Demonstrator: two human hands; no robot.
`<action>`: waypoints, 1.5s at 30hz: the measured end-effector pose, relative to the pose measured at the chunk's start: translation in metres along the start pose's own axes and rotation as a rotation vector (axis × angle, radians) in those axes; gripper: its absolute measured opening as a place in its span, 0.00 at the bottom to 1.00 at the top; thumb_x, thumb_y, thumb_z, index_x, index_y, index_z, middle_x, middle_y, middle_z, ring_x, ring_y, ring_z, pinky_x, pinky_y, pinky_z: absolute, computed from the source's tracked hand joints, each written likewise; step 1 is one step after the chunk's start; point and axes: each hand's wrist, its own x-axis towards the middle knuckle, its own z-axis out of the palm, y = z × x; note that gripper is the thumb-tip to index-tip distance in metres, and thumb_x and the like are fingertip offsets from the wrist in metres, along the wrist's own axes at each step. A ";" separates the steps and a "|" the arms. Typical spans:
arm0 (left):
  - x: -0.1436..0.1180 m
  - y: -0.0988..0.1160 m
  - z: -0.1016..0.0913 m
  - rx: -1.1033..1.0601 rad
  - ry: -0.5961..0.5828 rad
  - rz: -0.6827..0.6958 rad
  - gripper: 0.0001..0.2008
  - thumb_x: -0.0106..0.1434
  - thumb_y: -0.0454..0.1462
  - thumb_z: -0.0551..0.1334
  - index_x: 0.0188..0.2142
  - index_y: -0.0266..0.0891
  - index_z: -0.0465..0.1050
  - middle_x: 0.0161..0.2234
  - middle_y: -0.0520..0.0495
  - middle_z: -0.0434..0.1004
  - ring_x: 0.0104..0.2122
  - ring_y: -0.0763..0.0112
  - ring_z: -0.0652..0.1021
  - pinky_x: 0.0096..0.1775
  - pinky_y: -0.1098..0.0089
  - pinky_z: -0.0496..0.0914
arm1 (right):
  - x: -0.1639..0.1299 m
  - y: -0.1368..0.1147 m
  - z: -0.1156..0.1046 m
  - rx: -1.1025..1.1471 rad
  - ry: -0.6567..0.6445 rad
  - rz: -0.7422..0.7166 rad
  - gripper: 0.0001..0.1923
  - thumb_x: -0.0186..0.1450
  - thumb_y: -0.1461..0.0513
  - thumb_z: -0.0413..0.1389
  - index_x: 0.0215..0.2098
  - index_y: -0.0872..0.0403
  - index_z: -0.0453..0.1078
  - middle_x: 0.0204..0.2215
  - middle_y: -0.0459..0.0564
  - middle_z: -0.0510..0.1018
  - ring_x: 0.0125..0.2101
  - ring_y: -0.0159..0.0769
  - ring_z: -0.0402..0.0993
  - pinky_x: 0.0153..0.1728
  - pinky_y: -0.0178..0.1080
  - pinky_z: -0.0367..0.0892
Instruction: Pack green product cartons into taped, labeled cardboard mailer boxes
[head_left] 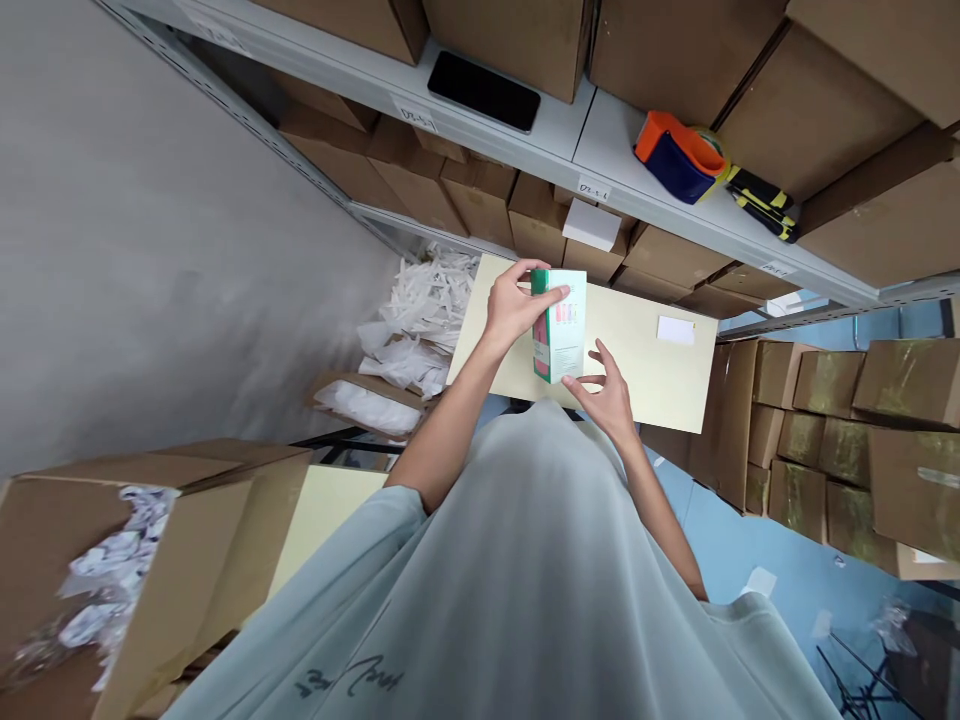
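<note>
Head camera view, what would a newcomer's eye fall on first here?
Probably the green-and-white box, in the left hand near the middle of the view. Next, perhaps the bright orange-and-blue item on the grey shelf at upper right, then the heap of white paper strips left of the pale table.

The small box [568, 340] looks like smooth card — the tabletop [637, 385] matt, the shelf [611, 130] painted metal.
</note>
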 end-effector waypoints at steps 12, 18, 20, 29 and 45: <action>-0.006 0.009 -0.007 -0.243 -0.132 -0.032 0.34 0.67 0.60 0.75 0.66 0.51 0.78 0.59 0.39 0.85 0.57 0.51 0.86 0.57 0.55 0.80 | 0.004 -0.003 0.014 0.401 -0.058 0.095 0.62 0.57 0.39 0.77 0.83 0.40 0.58 0.68 0.51 0.81 0.61 0.52 0.85 0.60 0.53 0.85; -0.011 -0.007 -0.015 -0.380 -0.357 -0.172 0.40 0.65 0.65 0.73 0.70 0.54 0.76 0.57 0.40 0.87 0.55 0.51 0.87 0.56 0.52 0.81 | -0.007 -0.007 0.003 0.657 -0.277 0.186 0.39 0.59 0.41 0.77 0.63 0.43 0.78 0.56 0.50 0.87 0.50 0.49 0.90 0.51 0.48 0.88; -0.012 -0.011 -0.009 -0.456 -0.369 -0.178 0.38 0.66 0.65 0.73 0.68 0.53 0.77 0.57 0.41 0.87 0.53 0.51 0.87 0.54 0.52 0.82 | -0.008 -0.002 0.004 0.698 -0.306 0.207 0.36 0.58 0.41 0.77 0.59 0.45 0.78 0.53 0.51 0.89 0.49 0.51 0.91 0.48 0.47 0.88; -0.010 -0.022 0.003 -0.712 -0.414 -0.193 0.31 0.61 0.55 0.81 0.57 0.47 0.79 0.50 0.46 0.89 0.53 0.53 0.88 0.56 0.56 0.83 | -0.007 0.024 0.006 0.804 -0.442 0.298 0.34 0.64 0.37 0.71 0.57 0.50 0.77 0.45 0.57 0.91 0.51 0.57 0.91 0.45 0.49 0.88; -0.007 -0.010 0.014 -0.044 -0.025 0.175 0.29 0.65 0.51 0.79 0.61 0.50 0.78 0.62 0.41 0.81 0.60 0.53 0.82 0.56 0.58 0.83 | 0.009 0.010 0.034 -0.313 0.092 -0.129 0.62 0.66 0.37 0.71 0.87 0.48 0.51 0.77 0.65 0.71 0.74 0.68 0.72 0.68 0.66 0.78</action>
